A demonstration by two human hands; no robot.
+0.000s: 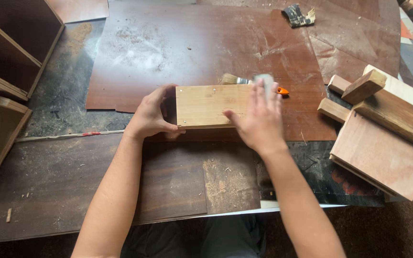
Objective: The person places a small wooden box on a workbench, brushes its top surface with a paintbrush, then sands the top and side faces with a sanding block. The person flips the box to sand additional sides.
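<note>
My right hand (260, 122) lies flat across the right part of the wooden block (206, 106), fingers (264, 98) held loosely side by side and pointing away from me, with something pale and blurred under or just past the fingertips; I cannot tell whether they are pressing a rag or pad there, nor whether they pinch it. My left hand (151, 117) clamps the block's left end, thumb along the near edge and the other fingers curled round the far corner, so the piece is pinned between palm and thumb. The block itself is a light, rectangular piece with small nail heads near its corners, and its long axis runs left to right across my view, square to both forearms; it sits on the reddish-brown sheet (168, 52) near that sheet's front edge, roughly centred before me. So the exposed wood lies to the left of my right fingers and to the right of my left, and the right hand is the one on top of the face. Just beyond the block, touching or nearly touching its far edge, lies a paintbrush (237, 79) with an orange handle tip, also lying left to right. Well to the right is a stack of offcuts (383, 138); open cabinet frames (5, 71) stand at the left, and sawdust dusts the dark workbench (53, 181).
</note>
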